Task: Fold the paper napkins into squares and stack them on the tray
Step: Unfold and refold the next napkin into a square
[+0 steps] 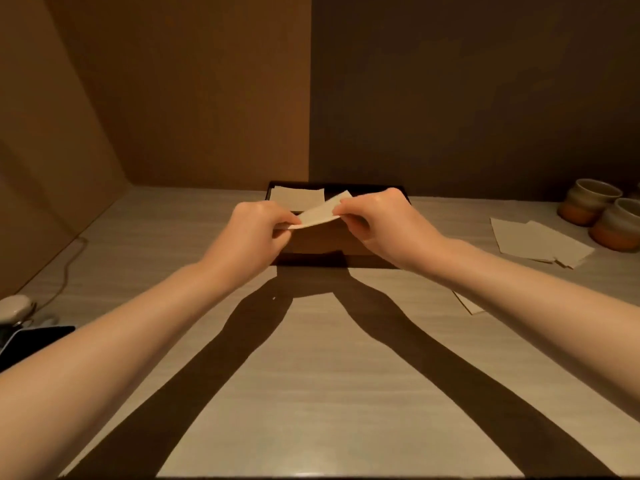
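A folded cream paper napkin point(319, 213) hangs in the air above the dark tray point(363, 187) at the back of the table. My left hand point(256, 233) pinches its left end and my right hand point(377, 223) pinches its right end. One folded square napkin point(294, 198) lies in the tray's far left corner. A loose pile of unfolded napkins point(540, 242) lies on the table to the right. Another napkin's corner point(469, 304) shows under my right forearm.
Two brown ceramic cups point(588, 204) point(620, 225) stand at the far right by the wall. At the left edge are a dark flat device point(31, 341), a pale round object point(15, 306) and a cable point(65, 271). Walls close the back and left.
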A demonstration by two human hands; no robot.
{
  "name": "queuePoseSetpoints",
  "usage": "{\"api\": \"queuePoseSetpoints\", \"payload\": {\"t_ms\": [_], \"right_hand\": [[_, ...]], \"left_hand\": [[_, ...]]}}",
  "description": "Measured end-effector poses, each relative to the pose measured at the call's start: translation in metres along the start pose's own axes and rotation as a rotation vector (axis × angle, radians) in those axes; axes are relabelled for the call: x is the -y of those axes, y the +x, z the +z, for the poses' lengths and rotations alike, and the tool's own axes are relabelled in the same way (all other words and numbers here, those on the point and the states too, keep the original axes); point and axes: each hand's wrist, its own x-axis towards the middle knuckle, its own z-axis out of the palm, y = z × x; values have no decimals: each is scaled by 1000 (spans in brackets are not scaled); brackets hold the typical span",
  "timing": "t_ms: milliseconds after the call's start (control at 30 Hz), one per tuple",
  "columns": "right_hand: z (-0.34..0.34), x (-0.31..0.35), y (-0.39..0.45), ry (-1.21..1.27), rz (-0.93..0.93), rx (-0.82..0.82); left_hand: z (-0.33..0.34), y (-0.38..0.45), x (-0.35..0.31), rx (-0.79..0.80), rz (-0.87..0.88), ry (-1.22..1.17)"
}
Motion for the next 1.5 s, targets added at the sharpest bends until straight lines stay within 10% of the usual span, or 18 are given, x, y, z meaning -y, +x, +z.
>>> {"api": "queuePoseSetpoints", "payload": {"t_ms": [733, 1500], "right_hand": [[168, -124, 130, -301, -108, 269], [177, -121, 129, -236, 5, 269]], "left_hand": [[135, 156, 186, 383, 263, 511], [128, 151, 175, 489, 61, 581]]}}
